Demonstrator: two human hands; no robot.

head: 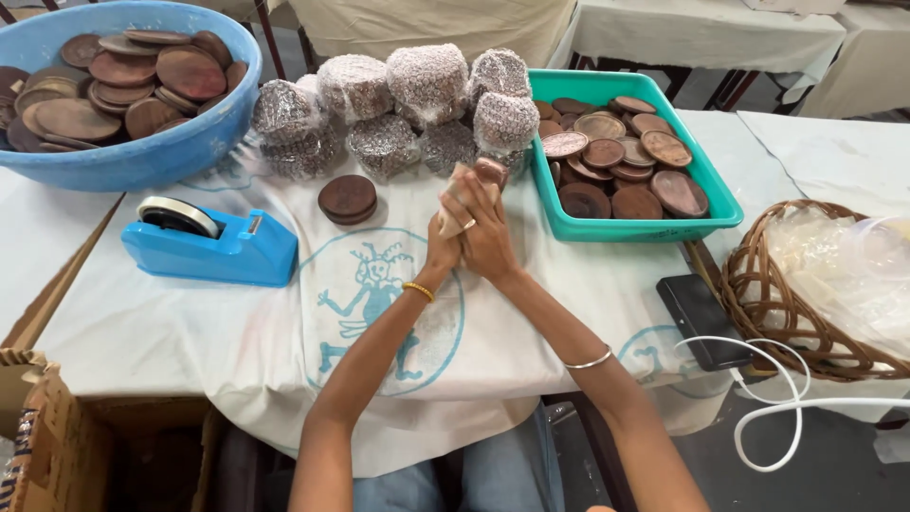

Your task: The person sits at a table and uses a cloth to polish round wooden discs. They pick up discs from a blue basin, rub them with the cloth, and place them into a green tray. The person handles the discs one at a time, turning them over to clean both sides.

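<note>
Head view: you look down at a cloth-covered table (237, 332).
Left hand (444, 248): your fingers curl tight around the lower part of a small bundle (471, 190), pressed against your other hand.
Right hand (488, 237): fingers wrapped over the bundle's side, gripping it.
Bundle: pale wrap around a brown wooden disc, held above the table's middle.
Just beyond: wrapped stacks (398, 109).
Right: teal tray (725, 204) of discs.
Left: blue tape dispenser (213, 246), blue basin (142, 156).

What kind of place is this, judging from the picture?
Probably a small craft packing workshop: a blue basin and teal tray hold brown wooden discs, wrapped bundles are piled behind, and a blue tape dispenser stands ready.
</note>
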